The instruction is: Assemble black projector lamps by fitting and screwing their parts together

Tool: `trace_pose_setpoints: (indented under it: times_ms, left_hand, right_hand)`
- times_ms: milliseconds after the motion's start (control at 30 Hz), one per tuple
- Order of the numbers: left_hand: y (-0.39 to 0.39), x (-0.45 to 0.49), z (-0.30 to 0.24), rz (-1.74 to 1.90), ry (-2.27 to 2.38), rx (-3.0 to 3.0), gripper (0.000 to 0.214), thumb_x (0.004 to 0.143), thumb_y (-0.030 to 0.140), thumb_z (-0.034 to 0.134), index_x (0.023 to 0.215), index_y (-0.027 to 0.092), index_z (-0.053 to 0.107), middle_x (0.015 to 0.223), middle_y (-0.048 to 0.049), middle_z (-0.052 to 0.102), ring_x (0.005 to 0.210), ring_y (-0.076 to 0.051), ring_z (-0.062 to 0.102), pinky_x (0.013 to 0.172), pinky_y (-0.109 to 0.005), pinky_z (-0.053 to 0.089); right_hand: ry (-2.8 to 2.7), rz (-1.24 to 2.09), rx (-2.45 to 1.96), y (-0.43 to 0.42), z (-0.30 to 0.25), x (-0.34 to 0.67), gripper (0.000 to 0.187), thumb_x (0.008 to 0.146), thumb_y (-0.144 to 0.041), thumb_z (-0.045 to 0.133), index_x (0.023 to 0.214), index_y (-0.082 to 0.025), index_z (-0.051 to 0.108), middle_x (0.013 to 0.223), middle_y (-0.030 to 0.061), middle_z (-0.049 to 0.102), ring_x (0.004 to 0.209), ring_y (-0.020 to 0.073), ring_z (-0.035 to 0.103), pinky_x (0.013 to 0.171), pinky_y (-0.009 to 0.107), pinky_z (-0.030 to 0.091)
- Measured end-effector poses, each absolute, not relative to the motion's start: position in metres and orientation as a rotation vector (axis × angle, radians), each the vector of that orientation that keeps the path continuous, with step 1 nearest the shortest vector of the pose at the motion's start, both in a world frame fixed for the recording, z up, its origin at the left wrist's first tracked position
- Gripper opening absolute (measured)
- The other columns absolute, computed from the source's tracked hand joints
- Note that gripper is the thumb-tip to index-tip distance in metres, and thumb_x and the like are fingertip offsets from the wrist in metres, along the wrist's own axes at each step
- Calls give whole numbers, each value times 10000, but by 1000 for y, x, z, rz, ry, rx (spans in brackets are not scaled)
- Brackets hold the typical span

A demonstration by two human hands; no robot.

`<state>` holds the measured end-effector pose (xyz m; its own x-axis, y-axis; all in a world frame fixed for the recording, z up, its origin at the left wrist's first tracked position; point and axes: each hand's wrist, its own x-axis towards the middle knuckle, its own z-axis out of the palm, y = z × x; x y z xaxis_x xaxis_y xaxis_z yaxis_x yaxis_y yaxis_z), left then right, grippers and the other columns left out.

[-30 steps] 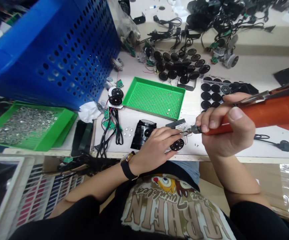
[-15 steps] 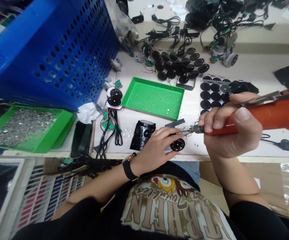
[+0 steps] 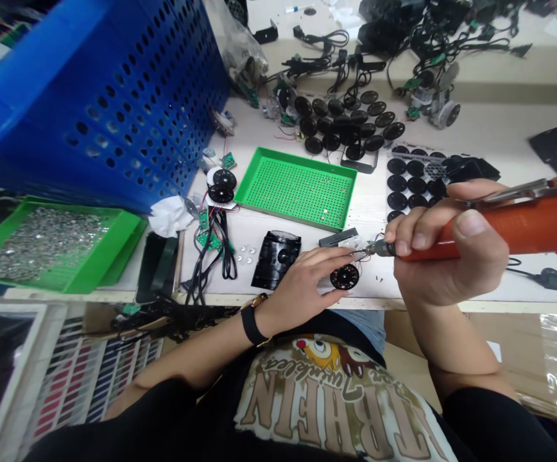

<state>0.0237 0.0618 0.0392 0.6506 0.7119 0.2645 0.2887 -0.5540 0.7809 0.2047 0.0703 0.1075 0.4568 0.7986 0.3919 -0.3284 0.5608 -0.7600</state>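
My right hand (image 3: 445, 247) is wrapped round an orange electric screwdriver (image 3: 514, 228) whose tip points left at a small clear part (image 3: 353, 242) near the table's front edge. My left hand (image 3: 305, 282) rests beside it, forefinger stretched to the clear part and thumb against a small black round speaker (image 3: 344, 276). A black plastic housing (image 3: 276, 256) lies just left of that hand.
A green perforated tray (image 3: 298, 186) sits behind the hands, with several black discs (image 3: 350, 122) and cables beyond. A big blue crate (image 3: 100, 96) stands at left above a green tray of small metal parts (image 3: 47, 240). More black discs (image 3: 411, 179) lie at right.
My left hand has drawn slightly toward me, uncovering more of the black speaker. The screwdriver has hardly moved.
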Motion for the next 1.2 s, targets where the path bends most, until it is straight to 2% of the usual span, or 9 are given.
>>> trace_pose_setpoints:
  times_ms: [167,400,567,767,967,1200]
  left_hand:
    - [61,26,42,727,756,2111,509,893,236,786,1374,273,624,1439,-90,659,1338,-242,624,1142,-490,516]
    - [59,24,45,657,759,1993,594,849,234,825,1398,331,621,1494,-81,607,1397,-267,578,1190,-537,466]
    - [66,19,52,543,717,1723,598,774,343,899,1335,294,698,1429,-100,651,1351,-285,623,1177,-524,482]
    - [70,19,48,561,685,1619,599,749,364,918,1310,279,724,1436,-119,661,1355,-299,623,1180,-525,478]
    - [63,21,47,636,741,1914,595,835,209,831,1388,329,645,1469,-70,650,1350,-246,633,1173,-506,501]
    - [60,25,47,674,735,2081,585,872,164,777,1407,315,595,1483,-69,641,1358,-240,621,1141,-503,531]
  right_hand:
    - [-839,745,-640,71,103,202,84,823,-292,702,888,-240,696,480,-93,508,331,104,455,405,286,482]
    - [-862,749,-626,69,102,203,88,813,-268,712,898,-244,706,484,-83,537,338,118,462,404,310,476]
    - [-894,785,-578,68,101,204,111,834,-273,711,939,-237,724,488,-82,550,341,113,467,405,301,494]
    - [-949,859,-541,66,103,207,126,852,-283,717,964,-226,733,490,-81,560,348,107,492,412,285,518]
    - [-949,806,-568,67,106,211,127,832,-302,713,934,-228,732,470,-90,526,315,104,464,389,284,502]
    - [-940,789,-596,68,103,210,122,816,-311,718,920,-250,730,456,-95,534,299,111,452,366,290,474]
